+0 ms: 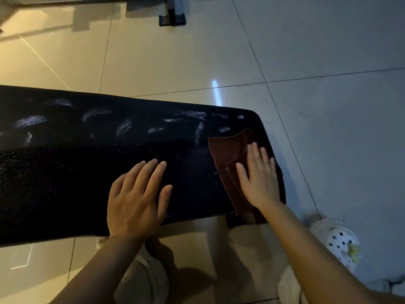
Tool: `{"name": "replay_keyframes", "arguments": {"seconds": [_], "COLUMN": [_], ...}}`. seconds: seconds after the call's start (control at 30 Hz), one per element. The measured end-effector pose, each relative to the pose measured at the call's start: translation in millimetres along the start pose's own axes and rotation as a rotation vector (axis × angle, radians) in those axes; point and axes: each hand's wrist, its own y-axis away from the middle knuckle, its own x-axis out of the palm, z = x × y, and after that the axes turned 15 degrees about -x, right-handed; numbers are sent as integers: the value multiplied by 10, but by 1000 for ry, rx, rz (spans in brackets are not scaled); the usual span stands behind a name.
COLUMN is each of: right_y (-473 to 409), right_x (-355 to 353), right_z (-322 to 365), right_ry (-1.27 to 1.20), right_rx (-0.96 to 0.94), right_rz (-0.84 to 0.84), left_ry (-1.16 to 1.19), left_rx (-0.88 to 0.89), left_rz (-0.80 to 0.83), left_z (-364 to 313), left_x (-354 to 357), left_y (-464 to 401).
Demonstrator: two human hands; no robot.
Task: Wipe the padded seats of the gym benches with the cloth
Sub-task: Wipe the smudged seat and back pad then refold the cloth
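A black padded bench seat (76, 167) stretches across the view from the left edge to a rounded right end. A dark brown cloth (228, 154) lies folded on that right end, one corner hanging over the near edge. My right hand (258, 178) presses flat on the cloth, fingers spread and pointing away from me. My left hand (135, 194) rests flat on the bare padding to the left of the cloth, palm down, holding nothing. Wet streaks shine on the far half of the seat.
Glossy pale floor tiles (175, 62) surround the bench. A black metal foot of other gym equipment (172, 18) stands at the top centre. My white perforated clog (337, 242) is on the floor at the lower right, and my knees show below the seat.
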Motion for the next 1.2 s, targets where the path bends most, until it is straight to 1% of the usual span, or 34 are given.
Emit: {"name": "replay_keyframes", "arguments": {"seconds": [0.1, 0.2, 0.27, 0.33, 0.4, 0.43, 0.57, 0.63, 0.7, 0.77, 0.83, 0.9, 1.0, 1.1, 1.2], "right_y": [-10, 83, 184, 232, 216, 198, 87, 56, 45, 29, -7, -46, -51, 26, 189], "right_x": [12, 69, 116, 132, 126, 119, 77, -9, -79, -75, -39, -31, -32, 37, 116], "right_z": [452, 984, 1207, 1243, 1144, 1067, 434, 9, -248, -268, -161, 19, 396, 855, 1089], "right_ry": [-5, -67, -107, -141, -144, -140, -71, -30, -49, -47, -1, 12, -48, -71, -69], "right_rx": [-242, -462, -549, -564, -525, -476, -163, -36, 40, 51, -3, -117, -314, -505, -587], "right_rz": [45, 82, 95, 84, 64, 46, -8, 6, 51, 61, 48, 51, 71, 67, 80], "left_ry": [-2, -3, -10, -17, -24, -25, -12, -2, 12, 24, 43, 53, 51, 15, -9], "left_rx": [-4, -11, -15, -22, -34, -40, -44, -35, -24, -14, -7, 1, 2, -25, -35], "left_rz": [-7, -3, 4, 12, 25, 32, 42, 37, 28, 14, 1, -10, -5, 34, 99], "left_z": [-3, -4, -12, -15, -27, -36, -42, -29, -16, -12, -11, -6, -15, -36, -26], "left_x": [4, -1, -1, -12, -28, -33, -41, -30, -20, -1, 10, 18, 14, -13, -47], "left_y": [3, 14, 15, 9, 4, 2, 5, 10, 13, 16, 25, 26, 23, 14, 1]}}
